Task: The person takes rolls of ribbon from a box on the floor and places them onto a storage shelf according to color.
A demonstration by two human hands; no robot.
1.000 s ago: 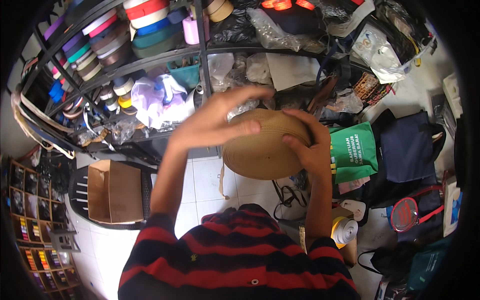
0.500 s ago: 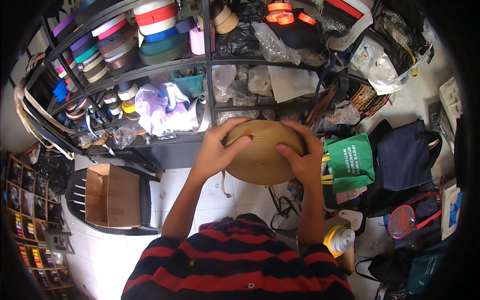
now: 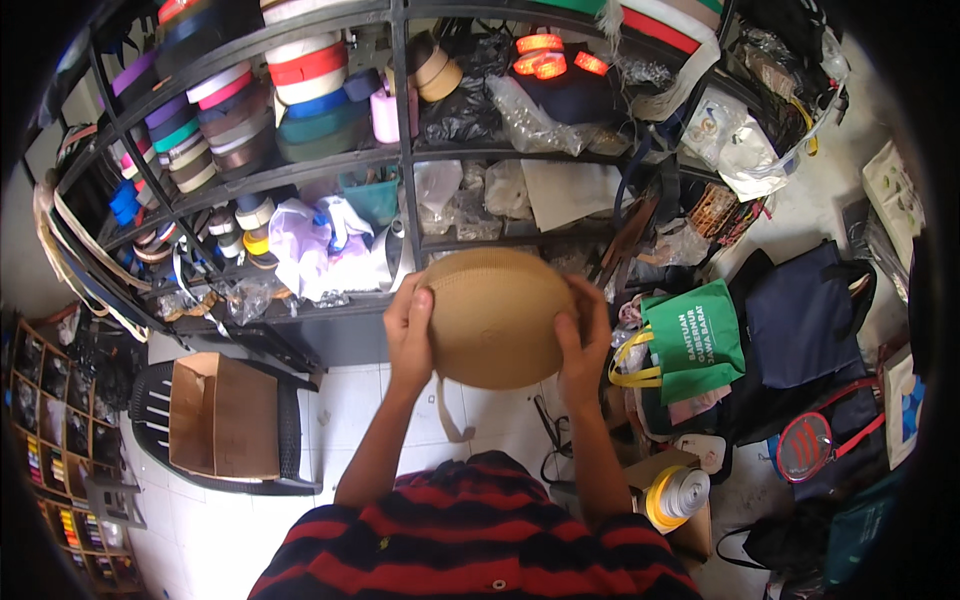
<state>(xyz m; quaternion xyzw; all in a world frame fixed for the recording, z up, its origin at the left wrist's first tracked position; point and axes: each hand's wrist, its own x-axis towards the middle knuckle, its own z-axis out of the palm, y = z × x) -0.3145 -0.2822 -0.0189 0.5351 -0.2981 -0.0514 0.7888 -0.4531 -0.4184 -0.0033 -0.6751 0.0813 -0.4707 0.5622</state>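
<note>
A wide tan roll of webbing (image 3: 497, 325) is held up in front of my chest, its flat coiled side tilted toward me. My left hand (image 3: 410, 325) grips its left rim, thumb up on the near edge. On the opposite rim my right hand (image 3: 583, 335) holds it, the thumb pressed against the flat side and the fingers behind, partly hidden. From the lower left of the roll a loose end of webbing (image 3: 446, 412) hangs down.
Ahead stands a black shelf rack (image 3: 403, 150) with many webbing rolls (image 3: 310, 75) and plastic bags. An open cardboard box (image 3: 225, 420) sits on a black chair (image 3: 290, 415) at left. To the right lie a green bag (image 3: 697, 345), a navy bag (image 3: 805, 320) and grey-yellow rolls (image 3: 680, 495).
The roll has come lower and a little left, its flat side now turned more toward me. Both hands have shifted to its side edges; more of the loose end shows.
</note>
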